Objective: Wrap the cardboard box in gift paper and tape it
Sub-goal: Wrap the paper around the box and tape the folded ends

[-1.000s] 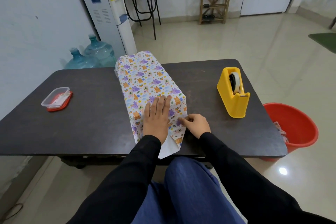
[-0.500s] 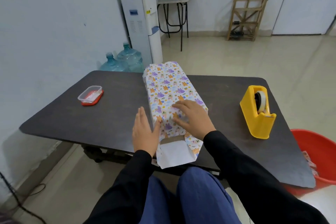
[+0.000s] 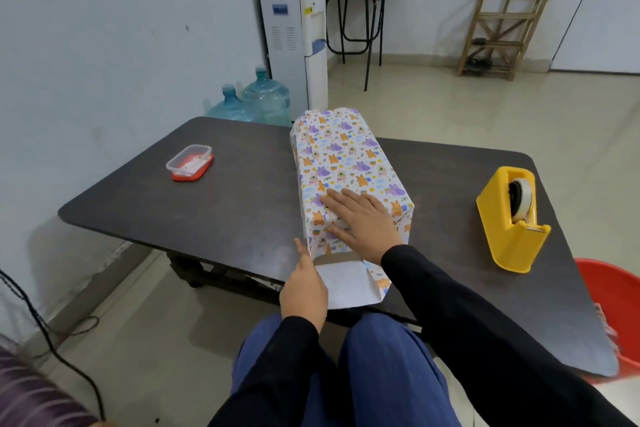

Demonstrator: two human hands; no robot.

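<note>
Currently on the table: one box, part-wrapped

Item 1. Cardboard box [image 3: 349,166], sleeved in cartoon-print gift paper [image 3: 346,149], lying lengthwise and running away from me under my right hand. At its near end a strip of bare cardboard shows, and the paper's white underside [image 3: 346,284] sticks out as an unfolded flap between my two hands, over the table [image 3: 225,218] edge.

Item 2. Right hand [image 3: 360,222]: fingers straight and together, palm down, pressing flat on the top of the box near that end. It grasps nothing.

Item 3. Left hand [image 3: 304,288]: fingers extended, laid against the left edge of the paper beside the flap. I see nothing gripped in it.

Item 4. Yellow tape dispenser [image 3: 509,218], well to the right of my right hand, roll loaded.

Item 5. Clear plastic tub on a red lid [image 3: 189,163], well to the left of my left hand.

Item 6. Red bucket [image 3: 609,305] on the floor, beyond the dispenser to my right.
</note>
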